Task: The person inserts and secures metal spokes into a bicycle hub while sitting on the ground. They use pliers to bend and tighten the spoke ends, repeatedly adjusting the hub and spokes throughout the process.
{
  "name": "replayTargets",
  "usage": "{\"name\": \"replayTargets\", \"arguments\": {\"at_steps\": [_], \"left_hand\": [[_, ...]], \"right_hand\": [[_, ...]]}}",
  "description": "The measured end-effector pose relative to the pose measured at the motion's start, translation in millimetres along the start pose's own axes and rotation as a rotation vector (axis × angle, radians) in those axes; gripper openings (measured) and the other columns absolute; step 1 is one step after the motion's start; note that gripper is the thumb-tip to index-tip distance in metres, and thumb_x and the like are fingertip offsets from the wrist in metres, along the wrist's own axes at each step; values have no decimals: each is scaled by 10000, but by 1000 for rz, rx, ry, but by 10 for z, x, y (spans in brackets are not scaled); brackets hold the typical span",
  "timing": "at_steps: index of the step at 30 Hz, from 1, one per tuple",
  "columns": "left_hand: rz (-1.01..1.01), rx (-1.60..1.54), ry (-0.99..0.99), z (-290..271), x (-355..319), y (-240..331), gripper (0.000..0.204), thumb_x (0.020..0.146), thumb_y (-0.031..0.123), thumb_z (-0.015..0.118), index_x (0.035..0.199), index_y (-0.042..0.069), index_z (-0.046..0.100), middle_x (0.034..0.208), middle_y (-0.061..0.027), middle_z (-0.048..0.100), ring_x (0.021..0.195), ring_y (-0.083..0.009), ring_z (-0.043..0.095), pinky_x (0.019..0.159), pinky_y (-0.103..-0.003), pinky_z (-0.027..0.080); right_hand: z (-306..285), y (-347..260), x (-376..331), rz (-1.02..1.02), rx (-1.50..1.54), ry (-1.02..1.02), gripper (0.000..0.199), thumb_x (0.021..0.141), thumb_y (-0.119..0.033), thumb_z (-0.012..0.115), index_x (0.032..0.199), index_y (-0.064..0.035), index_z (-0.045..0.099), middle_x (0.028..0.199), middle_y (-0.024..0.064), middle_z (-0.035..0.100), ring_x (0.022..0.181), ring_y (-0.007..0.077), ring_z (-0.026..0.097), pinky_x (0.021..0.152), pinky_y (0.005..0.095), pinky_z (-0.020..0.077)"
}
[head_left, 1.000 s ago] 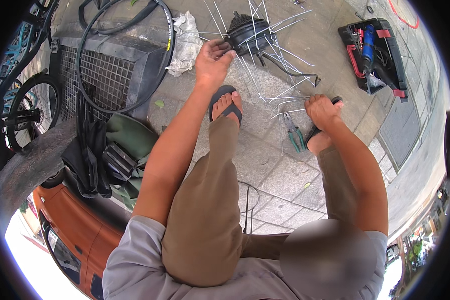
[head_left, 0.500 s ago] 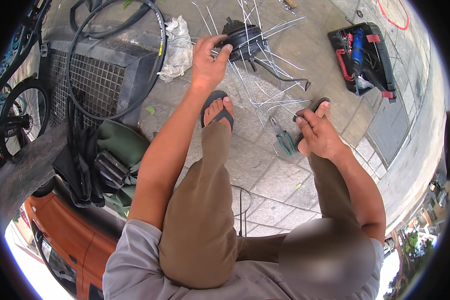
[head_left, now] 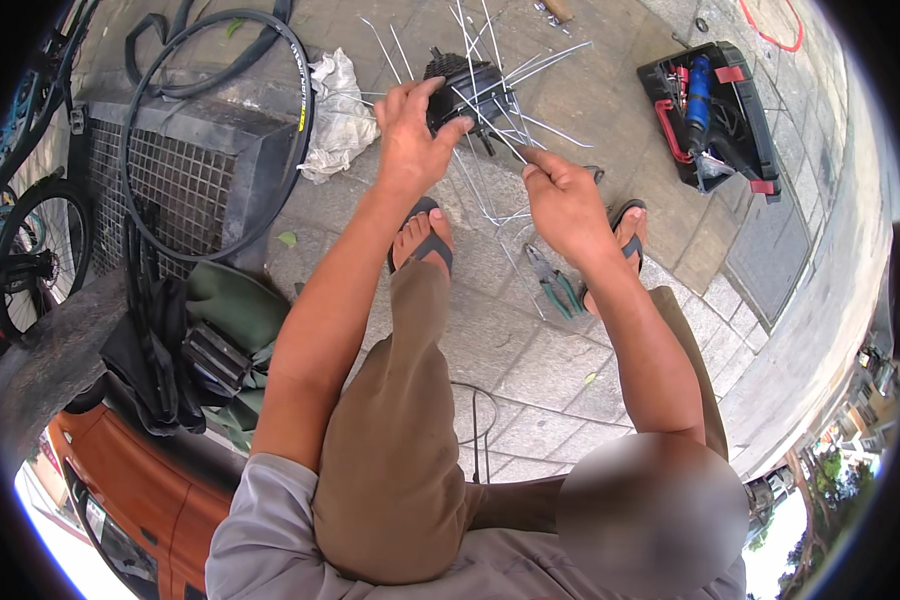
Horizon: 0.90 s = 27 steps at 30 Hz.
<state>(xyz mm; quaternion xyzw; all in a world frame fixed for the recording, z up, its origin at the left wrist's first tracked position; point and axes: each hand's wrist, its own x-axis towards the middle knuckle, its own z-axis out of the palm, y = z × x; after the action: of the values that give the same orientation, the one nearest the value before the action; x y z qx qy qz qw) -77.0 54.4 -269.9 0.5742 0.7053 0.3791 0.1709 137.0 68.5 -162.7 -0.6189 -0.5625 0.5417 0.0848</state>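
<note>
A black wheel hub (head_left: 467, 90) sits on the paved ground at the far middle of the scene, thin silver spokes (head_left: 530, 125) fanning out of it in all directions (several bent or crossing). Some spokes trail toward the near side. Green-handled pliers (head_left: 553, 285) lie flat on the paving, nearer and slightly right.

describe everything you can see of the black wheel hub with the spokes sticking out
The wheel hub is a black, drum-shaped metal part lying on the grey paving ahead of the person's feet. Thin silvery spokes fan out from it in many directions, loose at their outer ends with no rim attached. The left hand grips its near left side, fingers curled over the top. The right hand pinches one spoke just right of it. Its far side is hidden.
</note>
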Motion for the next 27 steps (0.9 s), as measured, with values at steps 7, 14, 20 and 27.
{"name": "replayTargets", "arguments": {"at_steps": [7, 14, 20, 27], "left_hand": [[-113, 24, -62, -17, 51, 147, 635, 803, 295, 912, 1359, 116, 665, 1253, -145, 590, 1193, -359, 504, 1068, -448, 453], [-158, 2, -87, -15, 66, 217, 622, 805, 305, 905, 1349, 116, 670, 1230, -142, 585, 1180, -360, 507, 1055, -456, 458], [-194, -24, -111, -74, 97, 242, 609, 804, 287, 896, 1344, 113, 676, 1218, -133, 587, 1172, -366, 512, 1047, -456, 465], [-190, -63, -74, -81, 100, 201, 577, 802, 261, 893, 1325, 119, 695, 1211, -121, 589, 1168, -356, 515, 1032, -438, 482]], "right_hand": [[59, -306, -63, 139, 50, 23, 446, 1039, -179, 540, 1431, -5, 662, 820, 42, 671, 624, 142, 596, 614, 325, 513], [52, -622, -188, 335, 164, 42, 462, 1003, -167, 508, 1371, 47, 688, 851, 107, 704, 661, 139, 606, 585, 324, 476], [192, -495, -132, 321, 318, 91, 446, 1015, -148, 522, 1391, 35, 677, 815, 69, 675, 639, 112, 568, 567, 300, 450], [221, -211, -20, 115, 107, -83, 428, 1049, -152, 541, 1438, -19, 662, 778, 2, 626, 656, 100, 535, 622, 257, 424]]}}
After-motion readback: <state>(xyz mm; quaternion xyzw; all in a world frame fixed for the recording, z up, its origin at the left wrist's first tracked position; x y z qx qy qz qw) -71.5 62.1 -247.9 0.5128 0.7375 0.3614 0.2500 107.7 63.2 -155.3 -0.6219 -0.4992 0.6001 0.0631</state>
